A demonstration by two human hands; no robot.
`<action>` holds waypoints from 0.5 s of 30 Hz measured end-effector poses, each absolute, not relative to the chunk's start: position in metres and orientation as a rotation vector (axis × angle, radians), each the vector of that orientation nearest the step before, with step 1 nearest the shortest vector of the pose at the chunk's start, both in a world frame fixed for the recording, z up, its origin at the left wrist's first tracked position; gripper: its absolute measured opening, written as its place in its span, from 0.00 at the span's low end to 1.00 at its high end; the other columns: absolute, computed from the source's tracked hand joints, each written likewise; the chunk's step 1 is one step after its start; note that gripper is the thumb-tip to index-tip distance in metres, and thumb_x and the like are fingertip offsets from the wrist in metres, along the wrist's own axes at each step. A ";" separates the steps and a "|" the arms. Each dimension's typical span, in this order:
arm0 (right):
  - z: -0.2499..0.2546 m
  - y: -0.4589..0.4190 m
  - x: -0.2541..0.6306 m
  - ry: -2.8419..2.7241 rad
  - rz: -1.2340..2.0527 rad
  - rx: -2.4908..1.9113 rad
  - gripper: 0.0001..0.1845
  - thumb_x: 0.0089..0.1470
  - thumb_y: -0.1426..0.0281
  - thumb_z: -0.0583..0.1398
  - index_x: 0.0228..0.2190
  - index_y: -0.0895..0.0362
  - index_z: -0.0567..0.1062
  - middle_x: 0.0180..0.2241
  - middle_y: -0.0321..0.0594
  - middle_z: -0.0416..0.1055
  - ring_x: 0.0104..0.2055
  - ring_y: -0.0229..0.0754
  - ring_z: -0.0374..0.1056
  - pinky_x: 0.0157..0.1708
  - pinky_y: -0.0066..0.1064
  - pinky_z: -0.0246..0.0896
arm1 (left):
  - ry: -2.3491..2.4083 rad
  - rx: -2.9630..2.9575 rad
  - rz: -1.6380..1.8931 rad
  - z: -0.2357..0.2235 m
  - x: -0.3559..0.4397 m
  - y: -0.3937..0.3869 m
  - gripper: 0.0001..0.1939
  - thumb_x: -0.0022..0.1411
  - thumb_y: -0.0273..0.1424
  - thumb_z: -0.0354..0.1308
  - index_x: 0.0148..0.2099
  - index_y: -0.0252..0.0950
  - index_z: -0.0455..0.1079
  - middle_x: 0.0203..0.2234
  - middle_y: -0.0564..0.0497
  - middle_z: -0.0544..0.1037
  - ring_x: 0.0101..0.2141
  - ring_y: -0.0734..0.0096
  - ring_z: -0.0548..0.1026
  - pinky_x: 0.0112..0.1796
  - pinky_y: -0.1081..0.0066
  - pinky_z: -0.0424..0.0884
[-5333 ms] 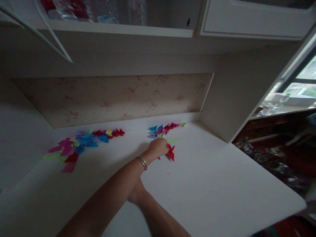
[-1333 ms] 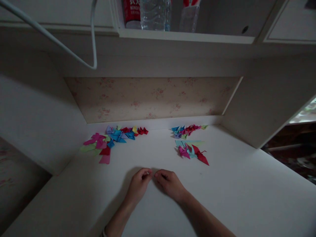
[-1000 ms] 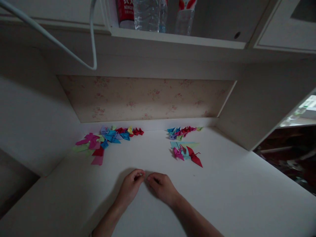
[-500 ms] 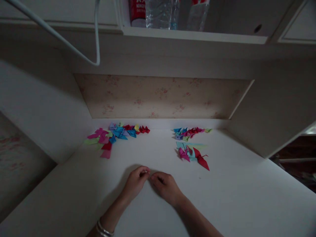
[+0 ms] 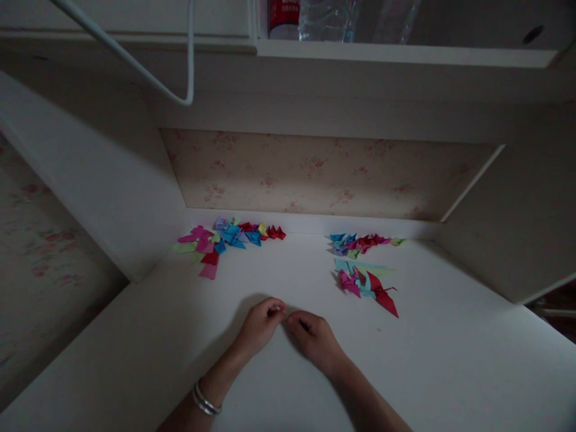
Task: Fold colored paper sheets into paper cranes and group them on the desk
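Note:
My left hand (image 5: 261, 322) and my right hand (image 5: 316, 337) meet fingertip to fingertip just above the white desk (image 5: 288, 390). Both are closed in a pinch, thumb against index finger. Whatever lies between the fingertips is too small or hidden to make out. Beyond my left hand is a pile of coloured folded paper pieces (image 5: 234, 236). Past my right hand lie a red paper crane (image 5: 382, 294) with spread wings and a magenta folded paper piece (image 5: 350, 282). Neither hand touches these papers.
Behind the crane is a row of small folded papers (image 5: 364, 243). A white cable (image 5: 135, 60) hangs at upper left. Overhead, a shelf (image 5: 405, 55) holds clear plastic bottles (image 5: 324, 21) and a red container (image 5: 284, 12). Side panels (image 5: 90, 162) flank the desk.
The head view has swung slightly, so the desk and papers sit further right in the picture. Both hands keep nearly the same pinched pose, fingertips together.

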State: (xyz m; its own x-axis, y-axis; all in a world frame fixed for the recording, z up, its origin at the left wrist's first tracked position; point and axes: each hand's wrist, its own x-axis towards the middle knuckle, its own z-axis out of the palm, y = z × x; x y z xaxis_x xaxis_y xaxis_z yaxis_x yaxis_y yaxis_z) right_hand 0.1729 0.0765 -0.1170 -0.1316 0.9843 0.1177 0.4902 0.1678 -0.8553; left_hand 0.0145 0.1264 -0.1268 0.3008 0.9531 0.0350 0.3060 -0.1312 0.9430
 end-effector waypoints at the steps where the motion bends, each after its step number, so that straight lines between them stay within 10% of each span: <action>1: -0.117 0.076 0.173 -1.726 0.871 -1.411 0.18 0.59 0.62 0.51 0.31 0.56 0.77 0.27 0.36 0.73 0.30 0.39 0.66 0.31 0.27 0.57 | 1.170 1.637 0.868 -0.127 0.014 0.126 0.10 0.55 0.32 0.53 0.37 0.36 0.73 0.31 0.50 0.80 0.34 0.66 0.76 0.37 0.71 0.69; 15: -0.122 0.078 0.173 -1.739 0.869 -1.392 0.18 0.60 0.62 0.51 0.30 0.56 0.77 0.25 0.35 0.70 0.28 0.38 0.63 0.29 0.27 0.55 | 1.180 1.641 0.891 -0.129 0.016 0.126 0.10 0.56 0.32 0.53 0.37 0.35 0.73 0.30 0.49 0.78 0.33 0.66 0.75 0.36 0.71 0.67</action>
State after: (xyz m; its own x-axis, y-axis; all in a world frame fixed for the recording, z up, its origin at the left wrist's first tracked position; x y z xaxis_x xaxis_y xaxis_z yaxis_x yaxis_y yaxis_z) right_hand 0.1729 0.0775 -0.1221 -0.1444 0.9810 0.1297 0.4850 0.1844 -0.8549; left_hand 0.0158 0.1260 -0.1286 0.2853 0.9572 0.0492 0.3093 -0.1405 0.9405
